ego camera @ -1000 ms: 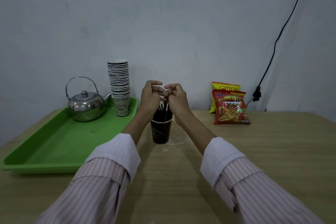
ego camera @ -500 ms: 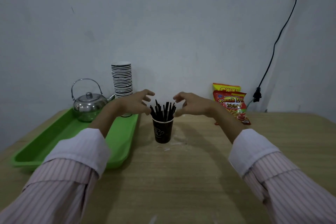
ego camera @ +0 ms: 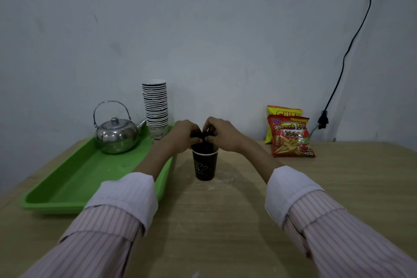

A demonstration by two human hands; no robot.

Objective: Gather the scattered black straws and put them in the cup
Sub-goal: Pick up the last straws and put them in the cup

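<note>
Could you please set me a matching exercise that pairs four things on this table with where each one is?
Things:
1. kettle
2. black cup
3. snack bags
4. straws

Places:
A. by the wall at the right, near the plug
B. on the green tray
C. in the black cup, under both hands
D. on the bare table, right of the tray

Pairs: 1-B, 2-D, 3-A, 4-C
</note>
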